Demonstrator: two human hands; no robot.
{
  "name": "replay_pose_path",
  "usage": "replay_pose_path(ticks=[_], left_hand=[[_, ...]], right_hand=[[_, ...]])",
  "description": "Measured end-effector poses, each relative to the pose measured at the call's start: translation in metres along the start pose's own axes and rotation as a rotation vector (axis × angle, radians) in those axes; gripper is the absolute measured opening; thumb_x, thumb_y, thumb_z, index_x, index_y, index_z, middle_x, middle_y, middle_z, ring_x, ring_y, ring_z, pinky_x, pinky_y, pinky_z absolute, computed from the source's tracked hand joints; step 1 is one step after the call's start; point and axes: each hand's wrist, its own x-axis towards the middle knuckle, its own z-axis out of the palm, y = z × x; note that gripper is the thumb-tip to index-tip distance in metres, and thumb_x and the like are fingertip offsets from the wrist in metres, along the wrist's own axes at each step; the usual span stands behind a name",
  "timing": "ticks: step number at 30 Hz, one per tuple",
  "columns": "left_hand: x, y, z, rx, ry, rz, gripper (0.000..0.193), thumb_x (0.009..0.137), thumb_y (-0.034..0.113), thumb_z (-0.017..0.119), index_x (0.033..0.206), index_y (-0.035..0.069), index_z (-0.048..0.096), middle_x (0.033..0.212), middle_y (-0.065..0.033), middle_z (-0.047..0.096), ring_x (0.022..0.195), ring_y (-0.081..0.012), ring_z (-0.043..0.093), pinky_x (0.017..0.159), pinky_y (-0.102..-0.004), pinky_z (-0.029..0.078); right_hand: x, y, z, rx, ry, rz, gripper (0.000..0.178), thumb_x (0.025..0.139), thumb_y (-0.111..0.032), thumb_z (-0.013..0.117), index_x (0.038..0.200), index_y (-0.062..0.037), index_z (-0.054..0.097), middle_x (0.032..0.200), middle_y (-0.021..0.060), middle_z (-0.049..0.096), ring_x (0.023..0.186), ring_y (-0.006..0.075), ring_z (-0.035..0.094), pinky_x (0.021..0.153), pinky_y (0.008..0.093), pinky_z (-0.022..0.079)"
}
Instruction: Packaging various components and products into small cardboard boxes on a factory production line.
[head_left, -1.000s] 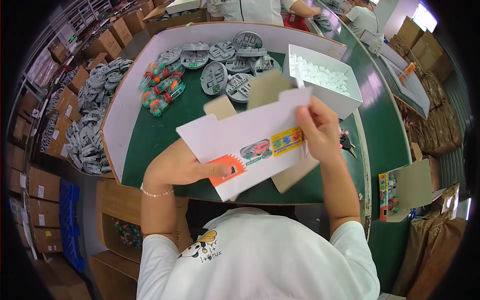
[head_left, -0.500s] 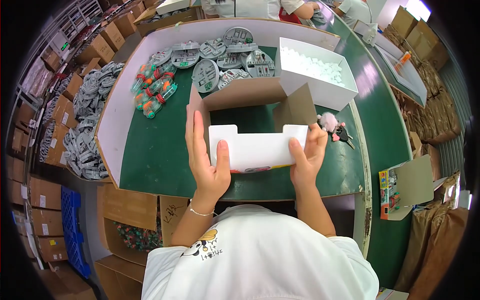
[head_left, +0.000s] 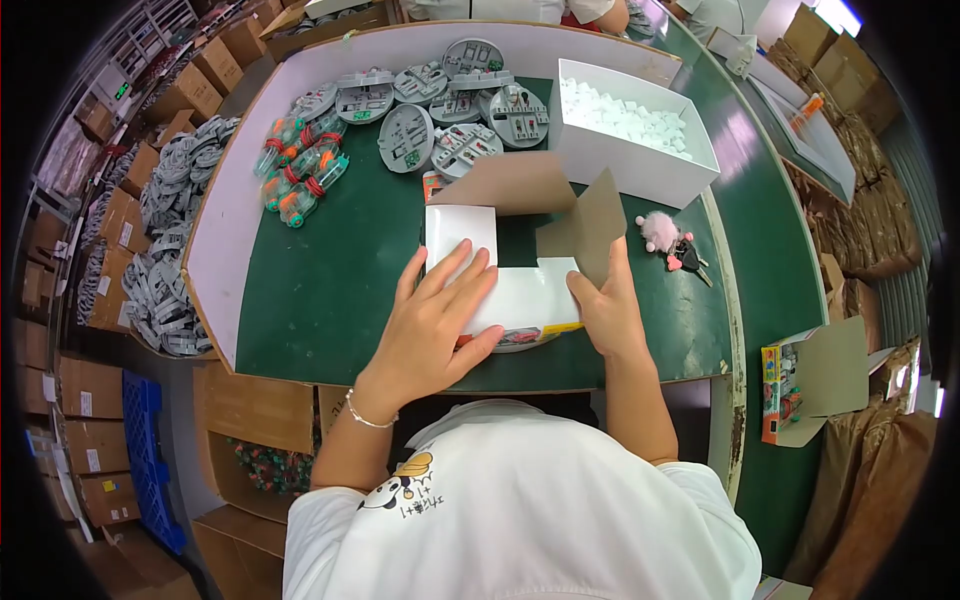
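Now the left hand (head_left: 435,315) lies spread across a white flap (head_left: 462,224) of the open white-and-brown cardboard box (head_left: 535,295) — the right hand (head_left: 608,308) grasps its right corner. The box sits on the green tabletop (head_left: 310,310), near the edge.

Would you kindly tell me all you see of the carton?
The carton looks like thin card, white outside, brown inside, with coloured print on its near wall. Its left and near flaps lie folded inward; the far and right ones stand open, leaving a gap over the green table. The left hand lies across the left flap; the right hand holds the near right corner.
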Motion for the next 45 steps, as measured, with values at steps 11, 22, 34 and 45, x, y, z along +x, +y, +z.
replay_pose_path(ticks=[11,22,34,45], left_hand=[[0.019,-0.063,0.025,-0.619,0.462,-0.368,0.064,0.083,0.002,0.066,0.14,0.002,0.037,0.129,-0.0145,0.052,0.125,-0.0222,0.047,0.107,-0.0374,0.034],[0.035,-0.068,0.023,-1.24,0.322,-0.493,0.056,0.083,0.001,0.067,0.131,0.011,0.04,0.13,-0.0112,0.046,0.121,-0.0215,0.046,0.103,-0.0331,0.039],[0.039,-0.095,0.019,-0.486,0.213,-0.1,0.023,0.088,0.016,0.062,0.106,0.005,0.053,0.135,-0.0221,0.043,0.139,-0.0358,0.031,0.113,-0.0436,0.025],[0.044,-0.061,0.0,-0.199,-0.033,-0.055,0.081,0.066,0.052,0.078,0.123,0.003,0.047,0.143,-0.0307,0.032,0.14,-0.0464,0.022,0.11,-0.0548,0.028]], right_hand=[[0.018,0.011,0.008,0.144,-0.085,-0.048,0.056,0.089,0.006,0.049,0.143,-0.0048,0.039,0.138,0.0067,0.047,0.126,0.0195,0.046,0.106,0.0299,0.035],[0.068,0.019,0.016,0.267,-0.086,0.168,0.039,0.087,0.001,0.061,0.124,-0.0077,0.058,0.149,0.01,0.036,0.133,0.0192,0.04,0.108,0.0311,0.034],[0.082,0.005,0.001,-0.315,-0.411,-0.411,0.027,0.072,-0.015,0.076,0.095,-0.0092,0.063,0.147,0.0157,0.039,0.138,0.0341,0.033,0.106,0.0476,0.035],[0.082,-0.017,0.02,-0.926,-0.596,-0.378,0.034,0.072,-0.023,0.079,0.073,-0.0046,0.051,0.135,0.0165,0.052,0.126,0.0379,0.042,0.098,0.0434,0.043]])
